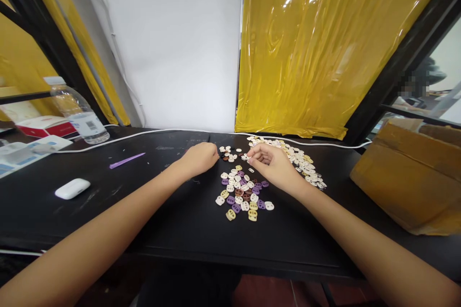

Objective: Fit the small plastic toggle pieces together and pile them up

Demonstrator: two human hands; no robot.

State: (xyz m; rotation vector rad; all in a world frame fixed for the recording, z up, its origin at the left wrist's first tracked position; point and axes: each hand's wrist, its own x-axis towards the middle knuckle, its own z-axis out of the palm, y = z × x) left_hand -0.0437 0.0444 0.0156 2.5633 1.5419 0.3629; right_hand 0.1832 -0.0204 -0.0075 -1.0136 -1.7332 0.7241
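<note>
"Both our forearms (118, 230) lie nearest in the head view, reaching up from the lower corners over the black table (173, 230). Where do our hands end up?"

"Near the middle of the frame. Our left hand (201, 158) is curled in beside a small cluster (225, 159); its fingertips are hidden, so we cannot tell whether that grip has anything in it."

"And our right?"

"Our right hand (273, 165) has thumb and forefinger together, seemingly clamped on a small white piece (249, 159). Behind it and to its right runs a long pale heap (297, 158)."

"Which step are we on, then?"

"Handling single pieces by fingertip, we'd judge. A mixed pile (239, 192) of white, yellow, purple and brown ones lies at centre, just below our hands."

"What does our next move call for?"

"A light pinch and a steady left hand, we think, without nudging those loose pieces."
</note>
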